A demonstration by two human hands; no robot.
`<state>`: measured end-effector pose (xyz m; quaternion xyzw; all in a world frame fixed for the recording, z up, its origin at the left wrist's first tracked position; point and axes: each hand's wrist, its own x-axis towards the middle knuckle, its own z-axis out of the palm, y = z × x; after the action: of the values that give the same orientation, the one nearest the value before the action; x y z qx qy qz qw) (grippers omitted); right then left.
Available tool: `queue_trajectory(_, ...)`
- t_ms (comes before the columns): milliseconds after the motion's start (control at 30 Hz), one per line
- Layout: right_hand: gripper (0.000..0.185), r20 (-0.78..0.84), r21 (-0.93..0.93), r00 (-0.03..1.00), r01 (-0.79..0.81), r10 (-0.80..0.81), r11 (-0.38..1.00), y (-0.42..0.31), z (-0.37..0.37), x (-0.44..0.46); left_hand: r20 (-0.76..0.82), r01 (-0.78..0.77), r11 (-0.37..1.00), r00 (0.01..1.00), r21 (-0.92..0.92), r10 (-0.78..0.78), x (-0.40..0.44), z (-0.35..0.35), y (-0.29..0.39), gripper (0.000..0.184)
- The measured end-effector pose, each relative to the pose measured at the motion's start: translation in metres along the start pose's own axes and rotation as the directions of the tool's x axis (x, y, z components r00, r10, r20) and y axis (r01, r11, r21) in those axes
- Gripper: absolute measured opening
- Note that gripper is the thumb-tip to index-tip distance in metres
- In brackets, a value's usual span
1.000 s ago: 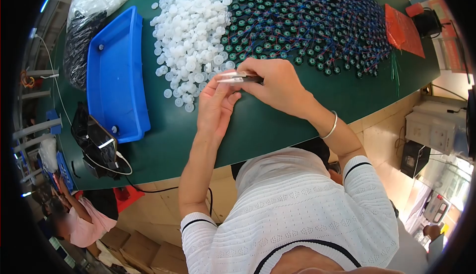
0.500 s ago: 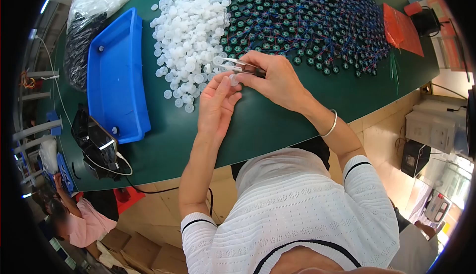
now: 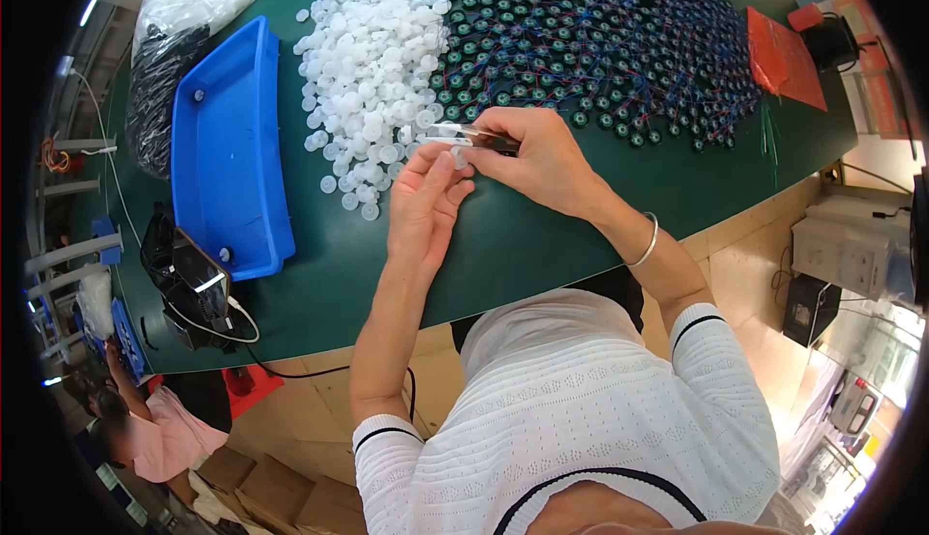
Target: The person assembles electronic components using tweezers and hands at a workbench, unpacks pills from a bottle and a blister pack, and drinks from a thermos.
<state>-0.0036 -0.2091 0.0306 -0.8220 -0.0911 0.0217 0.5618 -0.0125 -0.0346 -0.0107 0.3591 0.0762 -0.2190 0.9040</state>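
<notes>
a pile of translucent white plastic discs (image 3: 363, 71) is heaped on the green bench (image 3: 542, 235), and both hands work at its near right edge, raised just above the bench. the left hand (image 3: 423, 192) has its thumb and fingers drawn together in a pinch on a small translucent disc (image 3: 460, 159), just off the pile's near right edge. the right hand (image 3: 537, 156) grips a two-pronged metal tool (image 3: 498, 142) with a dark handle, its bright tips pointing left toward the pile, just above the pinched disc; whether the tips touch it cannot be told. right of the pile, and up against it, spreads a mass of round green-and-black parts (image 3: 600, 42) with red and blue wires, and farther right lies an orange-red sheet (image 3: 789, 61). left of the pile stands a blue plastic tray (image 3: 227, 167); nearer the person than the pile, on its left, is a dark phone (image 3: 198, 264) beside a white cable (image 3: 247, 317).
</notes>
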Motion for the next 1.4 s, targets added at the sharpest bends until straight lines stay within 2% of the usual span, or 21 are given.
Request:
queue_trajectory(33,0.014,-0.017,-0.006,0.998,0.053,-0.053,0.999,0.001,0.002,0.0,0.008,-0.003,1.0,1.0,-0.007,0.003,0.0,-0.001,-0.001,0.018)
queue_trajectory(167,0.013,-0.018,0.004,0.998,0.059,-0.059,0.998,0.001,0.0,0.0,-0.028,-0.004,0.999,1.0,-0.035,0.003,0.001,0.0,0.002,0.019)
queue_trajectory(233,0.017,0.043,0.046,0.999,-0.019,0.017,0.999,0.001,-0.006,0.0,-0.036,0.001,1.0,0.999,-0.026,-0.001,0.002,-0.001,0.004,0.02)
queue_trajectory(367,0.017,0.044,0.023,0.996,-0.073,0.072,0.997,-0.001,-0.009,0.001,-0.016,0.007,1.0,1.0,-0.024,-0.007,0.002,-0.003,0.002,0.022)
queue_trajectory(567,0.015,0.02,0.007,1.0,-0.014,0.014,1.0,-0.005,-0.004,0.0,0.011,0.005,1.0,1.0,-0.025,-0.005,0.0,0.0,-0.002,0.02)
queue_trajectory(667,0.014,-0.035,-0.05,0.999,0.038,-0.039,0.998,-0.006,-0.001,0.0,-0.041,0.008,1.0,0.999,-0.025,-0.009,0.0,0.003,0.001,0.018)
queue_trajectory(833,0.016,-0.043,-0.105,0.992,0.114,-0.119,0.988,-0.003,-0.001,-0.001,-0.009,0.042,0.996,0.999,-0.073,-0.042,0.002,0.0,-0.001,0.017)
queue_trajectory(1267,0.013,-0.072,-0.153,0.991,0.105,-0.117,0.983,-0.004,-0.001,-0.001,-0.008,0.022,0.997,1.0,-0.074,-0.022,0.001,0.001,-0.003,0.016)
queue_trajectory(1400,0.012,-0.074,-0.218,0.987,0.121,-0.14,0.968,-0.002,0.003,-0.003,-0.025,0.006,0.998,1.0,-0.069,-0.008,0.0,0.004,-0.003,0.016)
